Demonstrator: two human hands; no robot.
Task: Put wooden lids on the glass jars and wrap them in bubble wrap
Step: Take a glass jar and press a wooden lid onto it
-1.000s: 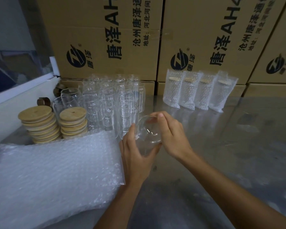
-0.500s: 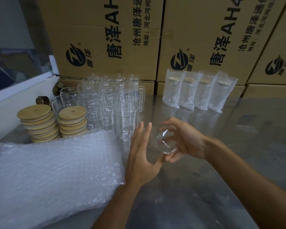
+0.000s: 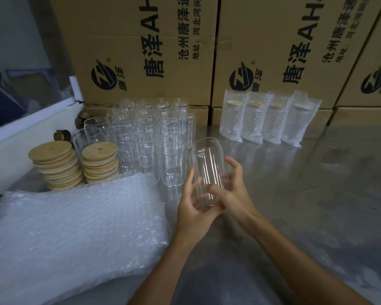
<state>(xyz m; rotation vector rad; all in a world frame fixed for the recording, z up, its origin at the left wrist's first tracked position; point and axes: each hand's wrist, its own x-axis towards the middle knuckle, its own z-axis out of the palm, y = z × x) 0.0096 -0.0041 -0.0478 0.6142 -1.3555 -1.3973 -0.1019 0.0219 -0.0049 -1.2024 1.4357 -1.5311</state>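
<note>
Hands together on glass jar: left hand cradles base, right hand wraps side; keep upright, fetch lid from stack left.

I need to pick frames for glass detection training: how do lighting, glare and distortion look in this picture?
Head view: dim, soft lighting, no hard shadows; the metal table shows dull smeared reflections; thin highlight streaks run down the held glass jar, whose edges are faint; wide-angle bending tilts the cardboard boxes outward; the packed empty jars merge into one another; print at the right edge is smeared.
</note>
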